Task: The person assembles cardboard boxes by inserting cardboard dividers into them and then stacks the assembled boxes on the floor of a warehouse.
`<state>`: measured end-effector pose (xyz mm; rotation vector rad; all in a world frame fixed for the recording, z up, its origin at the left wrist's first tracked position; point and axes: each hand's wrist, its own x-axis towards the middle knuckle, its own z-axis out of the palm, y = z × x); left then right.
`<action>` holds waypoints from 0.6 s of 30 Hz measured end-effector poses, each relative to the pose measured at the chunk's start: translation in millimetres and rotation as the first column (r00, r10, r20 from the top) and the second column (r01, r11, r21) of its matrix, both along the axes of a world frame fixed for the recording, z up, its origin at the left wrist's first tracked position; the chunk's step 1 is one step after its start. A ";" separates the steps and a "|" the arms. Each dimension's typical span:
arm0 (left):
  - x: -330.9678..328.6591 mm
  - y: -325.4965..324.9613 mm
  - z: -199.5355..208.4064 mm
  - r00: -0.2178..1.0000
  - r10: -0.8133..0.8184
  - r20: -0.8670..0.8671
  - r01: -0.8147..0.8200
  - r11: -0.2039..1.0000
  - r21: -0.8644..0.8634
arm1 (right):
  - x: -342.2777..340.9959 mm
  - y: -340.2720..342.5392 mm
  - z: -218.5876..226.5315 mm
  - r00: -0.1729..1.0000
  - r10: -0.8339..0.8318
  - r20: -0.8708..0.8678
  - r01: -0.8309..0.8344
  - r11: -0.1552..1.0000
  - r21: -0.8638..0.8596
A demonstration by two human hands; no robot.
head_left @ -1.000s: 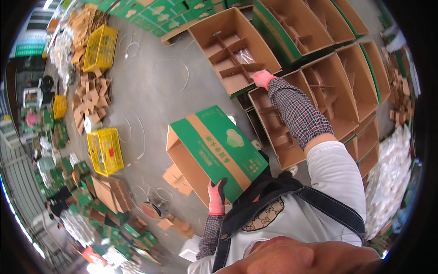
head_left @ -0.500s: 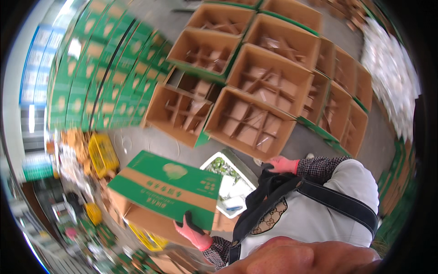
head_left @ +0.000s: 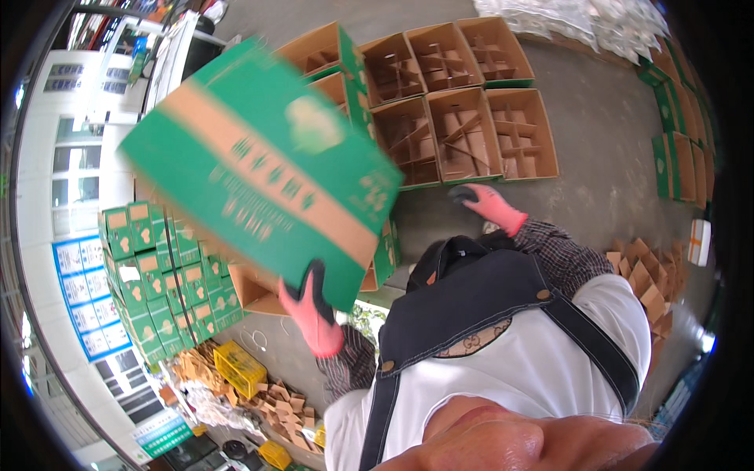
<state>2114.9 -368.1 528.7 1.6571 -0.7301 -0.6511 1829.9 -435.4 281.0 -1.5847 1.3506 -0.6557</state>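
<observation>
A large green cardboard box (head_left: 236, 180) with a tan band and a pale printed shape is held up at the left, tilted and slightly blurred. My left hand (head_left: 312, 310), in a pink and black glove, grips its lower near corner, with the dark thumb side against the printed face. My right hand (head_left: 496, 208), gloved the same way, is off the box at the right, fingers apart and holding nothing. Just beyond it stand open cardboard boxes (head_left: 496, 163) with cross dividers inside. The held box hides part of the nearer boxes.
Strapped green boxes (head_left: 153, 271) are stacked at the left. Yellow crates (head_left: 239, 369) and cardboard scraps (head_left: 287, 412) lie at the lower left. White bags (head_left: 581, 23) are piled at the far right, with more green boxes (head_left: 679, 161) along the right side.
The green box has risen and swung forward in my left hand. My right hand has reached outward and its fingers have spread. The whole view has turned, showing more floor at right.
</observation>
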 end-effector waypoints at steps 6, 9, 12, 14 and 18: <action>-103.7 -152.4 -91.5 0.610 -0.765 -0.206 0.793 0.586 0.168 | -202.7 48.3 -72.9 0.377 -0.765 0.522 0.452 0.644 0.617; -136.6 -216.1 -149.7 0.349 -0.907 0.236 0.837 0.415 0.356 | -210.4 71.3 -77.2 0.055 -0.884 0.464 0.479 0.431 0.765; -182.3 -293.3 -212.8 -0.039 -0.867 0.497 0.770 0.291 0.567 | -222.6 117.9 -99.5 -0.037 -0.953 0.300 0.553 0.231 0.801; -204.4 -344.5 -242.9 -0.233 -0.840 0.490 0.685 0.216 0.696 | -228.5 173.0 -145.6 0.029 -0.962 0.270 0.551 0.241 0.799; -172.1 -448.3 -332.0 -0.419 -0.674 0.609 0.595 0.302 0.744 | -193.2 274.3 -222.5 0.686 -0.727 -0.030 0.652 0.595 0.470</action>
